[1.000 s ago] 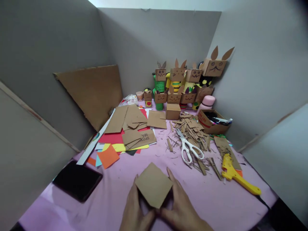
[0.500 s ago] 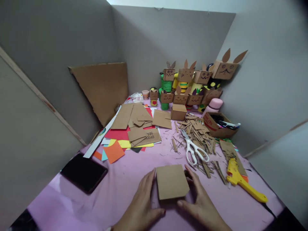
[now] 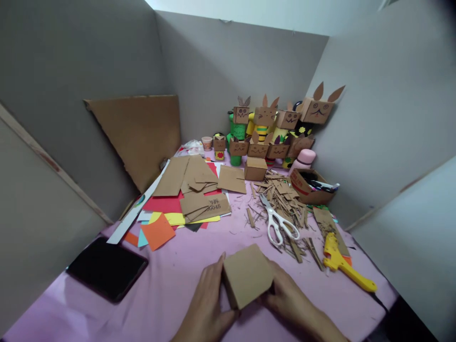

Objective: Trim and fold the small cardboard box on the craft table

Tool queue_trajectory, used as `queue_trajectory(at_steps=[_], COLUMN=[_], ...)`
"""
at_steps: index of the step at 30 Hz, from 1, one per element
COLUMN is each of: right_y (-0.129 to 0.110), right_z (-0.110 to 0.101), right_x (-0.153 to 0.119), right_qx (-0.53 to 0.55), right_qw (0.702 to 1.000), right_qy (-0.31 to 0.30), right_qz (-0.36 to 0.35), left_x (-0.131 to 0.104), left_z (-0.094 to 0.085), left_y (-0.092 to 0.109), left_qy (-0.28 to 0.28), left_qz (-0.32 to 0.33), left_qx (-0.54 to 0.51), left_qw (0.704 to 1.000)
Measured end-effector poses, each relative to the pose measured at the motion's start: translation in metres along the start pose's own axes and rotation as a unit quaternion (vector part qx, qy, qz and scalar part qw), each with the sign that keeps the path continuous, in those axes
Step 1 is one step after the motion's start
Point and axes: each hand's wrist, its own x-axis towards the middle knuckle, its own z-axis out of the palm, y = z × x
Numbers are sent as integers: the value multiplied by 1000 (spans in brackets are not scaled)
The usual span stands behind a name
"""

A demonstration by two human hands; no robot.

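Observation:
A small cardboard box (image 3: 248, 275) is between my two hands near the front of the pink-covered table, turned at an angle with its flat top towards me. My left hand (image 3: 210, 299) grips its left side, thumb at the lower front corner and fingers along the edge. On the other side my right hand (image 3: 287, 294) wraps the right edge, its fingertips partly hidden behind and under the box. White-handled scissors (image 3: 280, 221) lie open beyond the box, beside a heap of cardboard scraps (image 3: 281, 190).
A black tablet (image 3: 107, 268) lies at the left, near coloured paper (image 3: 158, 231) and cardboard sheets (image 3: 171, 175). At right rest a yellow glue gun (image 3: 345, 266) and a box of pens (image 3: 309, 192). Cardboard animal figures (image 3: 258, 149) stand at the back, beside another small box (image 3: 255, 169).
The box has turned anticlockwise and tilted, so its left side shows. My right hand has closed in against its right edge. The whole view has shifted slightly.

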Motion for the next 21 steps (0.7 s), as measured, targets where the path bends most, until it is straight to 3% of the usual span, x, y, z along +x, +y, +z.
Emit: queue_trajectory(at_steps=[4,7,11,14,18,21], right_y=[-10,-9,2,5,-9,-18], right_z=[-3,2,11,24,43,40], right_x=[35,47,31,13,8,9], right_qx=[15,22,31,118,222,262], right_qw=[998,997,999,990,967,953], right_qy=[-45,-52,-21,9,87,119], right_qz=[-39,-49,1,73,92,98], left_x=[-7,-10,-9,-5,-6,-11], left_z=[1,3,5,10,24,25], left_y=[-11,-22,-25,-18,-7,-6], left_qy=[42,84,127,136,110,79], left_qz=[-39,-61,-72,-104,-97,-84], left_qx=[71,103,125,157,177,122], left_qw=[996,989,981,973,973,986])
